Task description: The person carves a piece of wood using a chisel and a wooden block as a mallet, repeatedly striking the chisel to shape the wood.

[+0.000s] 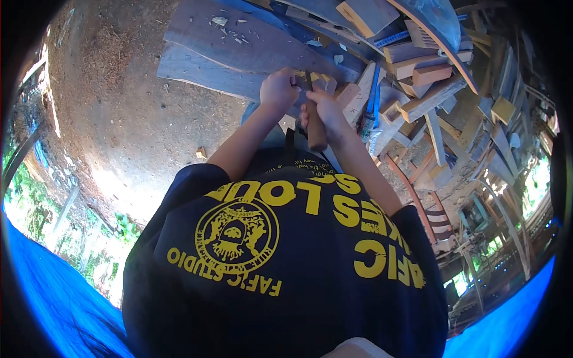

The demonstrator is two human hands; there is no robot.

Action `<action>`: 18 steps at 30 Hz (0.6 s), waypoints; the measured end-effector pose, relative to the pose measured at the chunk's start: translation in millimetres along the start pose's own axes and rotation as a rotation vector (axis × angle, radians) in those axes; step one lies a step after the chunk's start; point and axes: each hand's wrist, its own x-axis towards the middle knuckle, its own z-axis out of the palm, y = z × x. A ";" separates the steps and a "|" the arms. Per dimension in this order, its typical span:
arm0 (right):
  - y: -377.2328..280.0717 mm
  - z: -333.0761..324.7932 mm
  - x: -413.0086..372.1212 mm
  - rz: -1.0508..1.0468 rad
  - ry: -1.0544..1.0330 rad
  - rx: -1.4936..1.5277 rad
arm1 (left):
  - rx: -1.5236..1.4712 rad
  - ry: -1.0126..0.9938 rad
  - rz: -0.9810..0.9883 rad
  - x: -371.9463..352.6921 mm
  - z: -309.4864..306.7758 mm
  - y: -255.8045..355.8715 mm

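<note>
My right hand [326, 112] is wrapped round the thick brown wooden handle of a tool [317, 136]. The butt of the handle points back toward my body. A narrow dark part of the tool runs forward past my fingers, but I cannot make out its kind. My left hand [279, 89] is closed in a fist just to the left, close to the tool's front end. What its fingers hold, if anything, is hidden. Light yellowish wood [324, 82] shows just beyond my hands. A wide wooden plank [239, 51] lies in front of them, with pale chips on its surface.
Many cut wood blocks and offcuts [433, 74] are heaped on the right. A curved wooden strip [439, 42] arches over them. A blue-handled object [371, 107] lies to the right of my right hand. Bare dirt ground [119, 89] spreads on the left.
</note>
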 end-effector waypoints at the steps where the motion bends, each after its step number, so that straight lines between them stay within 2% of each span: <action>1: -5.2 -2.4 10.9 0.099 -0.016 0.184 | -0.012 -0.009 -0.005 -0.8 0.2 -0.3; 2: -6.3 -6.6 17.2 0.200 -0.031 0.370 | -0.023 -0.020 -0.009 -2.7 0.4 -0.9; 3: -9.6 -10.8 12.6 0.203 -0.034 0.373 | -0.017 -0.021 -0.012 -3.4 -0.2 -0.7; 5: -26.8 -19.0 -9.0 0.137 -0.072 -0.098 | -0.023 -0.031 -0.015 -3.4 -0.9 1.4; 6: -34.8 -21.2 -18.6 0.137 -0.069 -0.089 | -0.019 -0.038 -0.011 -3.5 -1.6 1.8; 8: -48.5 -25.2 -33.5 0.205 -0.088 -0.317 | -0.030 -0.057 -0.029 -3.3 -1.9 2.5; 18: -74.8 -24.8 -21.9 0.263 -0.117 -0.569 | -0.014 -0.060 -0.004 -2.7 -5.3 3.0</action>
